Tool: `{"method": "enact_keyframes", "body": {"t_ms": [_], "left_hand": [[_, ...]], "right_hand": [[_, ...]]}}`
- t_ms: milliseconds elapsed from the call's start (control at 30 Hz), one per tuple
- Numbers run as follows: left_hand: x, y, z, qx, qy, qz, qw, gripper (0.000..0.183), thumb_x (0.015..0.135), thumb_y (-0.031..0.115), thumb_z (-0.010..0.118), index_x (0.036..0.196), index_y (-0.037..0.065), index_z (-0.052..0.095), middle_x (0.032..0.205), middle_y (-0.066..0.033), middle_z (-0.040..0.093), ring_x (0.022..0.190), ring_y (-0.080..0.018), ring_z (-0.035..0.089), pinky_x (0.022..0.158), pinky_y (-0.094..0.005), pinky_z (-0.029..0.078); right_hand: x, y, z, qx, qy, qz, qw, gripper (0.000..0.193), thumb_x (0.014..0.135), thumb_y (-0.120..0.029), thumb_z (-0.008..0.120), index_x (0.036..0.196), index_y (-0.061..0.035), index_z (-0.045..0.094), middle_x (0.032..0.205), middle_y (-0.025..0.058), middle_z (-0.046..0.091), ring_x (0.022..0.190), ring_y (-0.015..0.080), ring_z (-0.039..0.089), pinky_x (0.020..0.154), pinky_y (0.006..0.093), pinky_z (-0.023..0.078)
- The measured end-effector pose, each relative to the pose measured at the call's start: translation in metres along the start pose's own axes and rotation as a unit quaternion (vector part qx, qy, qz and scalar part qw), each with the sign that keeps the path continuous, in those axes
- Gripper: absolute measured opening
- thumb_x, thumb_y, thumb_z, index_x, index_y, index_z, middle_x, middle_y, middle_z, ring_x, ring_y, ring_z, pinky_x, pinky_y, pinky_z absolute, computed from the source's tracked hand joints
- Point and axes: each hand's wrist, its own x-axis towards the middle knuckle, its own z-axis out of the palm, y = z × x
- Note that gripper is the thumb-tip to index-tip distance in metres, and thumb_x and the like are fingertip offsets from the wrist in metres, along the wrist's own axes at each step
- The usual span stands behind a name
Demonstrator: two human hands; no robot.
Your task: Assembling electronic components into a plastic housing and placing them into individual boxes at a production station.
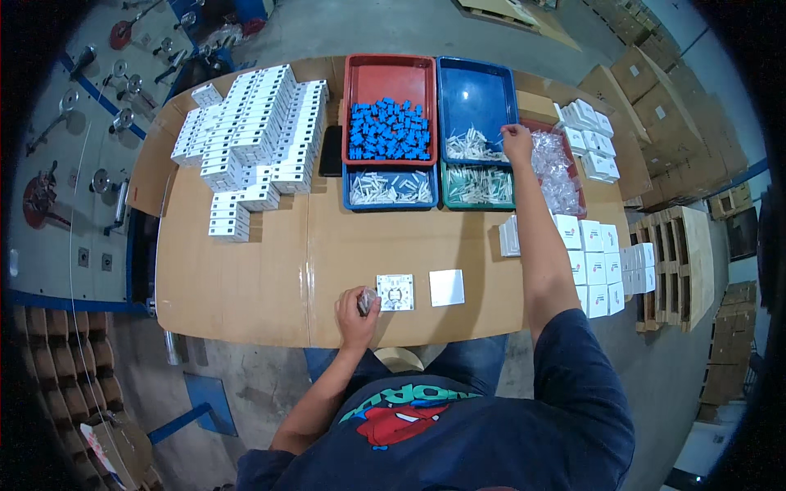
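Observation:
My left hand (355, 321) is closed around a small, dark, partly see-through thing (367, 302) whose kind I cannot make out. Right beside it lies a white square frame with a cut-out middle (395, 292). A plain white square plate (447, 288) rests a little to the right. With the arm stretched far forward, my right hand (517, 143) is at the right rim of the upper blue tray (476, 86), which holds small white parts (472, 146). Its fingers are pinched together; what is between them, if anything, is too small to tell.
A red tray (389, 78) of blue pieces, a lower blue tray (391, 190) and a green tray (478, 186) of white parts stand at the back. Clear plastic bags (556, 164) fill another red tray. White boxes (246, 123) are stacked left; more boxes (595, 268) stand right.

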Motion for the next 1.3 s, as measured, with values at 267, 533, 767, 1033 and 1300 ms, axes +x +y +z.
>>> {"method": "enact_keyframes", "body": {"t_ms": [267, 533, 767, 1033, 1300], "left_hand": [[-0.005, -0.001, -0.002, -0.002, -0.009, 0.000, 1.000, 0.038, 0.084, 0.024, 0.080, 0.110, 0.001, 0.063, 0.102, -0.0152, 0.065, 0.096, -0.0347, 0.061, 0.086, -0.0428, 0.047], [0.008, 0.009, -0.001, -0.012, -0.003, 0.019, 1.000, 0.044, 0.078, 0.033, 0.085, 0.106, 0.005, 0.067, 0.098, -0.0099, 0.065, 0.092, -0.0299, 0.062, 0.082, -0.0410, 0.045], [0.003, 0.002, -0.007, -0.001, 0.003, 0.019, 1.000, 0.042, 0.078, 0.027, 0.086, 0.107, 0.004, 0.066, 0.099, -0.0109, 0.066, 0.093, -0.0298, 0.064, 0.084, -0.0401, 0.049], [0.003, 0.003, 0.000, -0.030, 0.012, 0.013, 0.999, 0.037, 0.084, 0.028, 0.080, 0.109, 0.005, 0.066, 0.099, -0.0102, 0.067, 0.093, -0.0304, 0.063, 0.083, -0.0421, 0.045], [0.000, 0.003, -0.006, -0.017, -0.012, 0.016, 1.000, 0.028, 0.092, 0.028, 0.070, 0.108, 0.005, 0.066, 0.094, -0.0087, 0.067, 0.087, -0.0279, 0.063, 0.082, -0.0402, 0.042]], "right_hand": [[-0.103, -0.032, -0.007, 0.221, -0.074, 0.079, 0.969, 0.020, 0.089, -0.019, 0.076, 0.096, -0.0005, 0.073, 0.087, 0.0069, 0.073, 0.080, 0.0129, 0.067, 0.075, 0.0279, 0.053], [-0.307, -0.126, -0.014, 0.314, -0.314, 0.138, 0.885, 0.010, 0.092, -0.003, 0.070, 0.101, 0.0009, 0.070, 0.089, 0.0029, 0.070, 0.080, 0.0074, 0.062, 0.071, 0.0232, 0.051], [-0.370, -0.185, -0.023, 0.263, -0.396, 0.019, 0.880, 0.013, 0.093, -0.012, 0.070, 0.099, -0.0005, 0.071, 0.095, 0.0102, 0.068, 0.080, 0.0198, 0.066, 0.072, 0.0301, 0.053], [-0.373, -0.174, -0.021, 0.287, -0.391, 0.009, 0.875, 0.019, 0.095, -0.015, 0.069, 0.103, 0.0017, 0.071, 0.099, 0.0127, 0.069, 0.081, 0.0220, 0.067, 0.073, 0.0316, 0.054], [-0.336, -0.142, -0.020, 0.248, -0.403, 0.106, 0.874, 0.018, 0.096, -0.015, 0.067, 0.106, -0.0007, 0.071, 0.091, 0.0117, 0.074, 0.077, 0.0220, 0.070, 0.070, 0.0328, 0.054]]}}
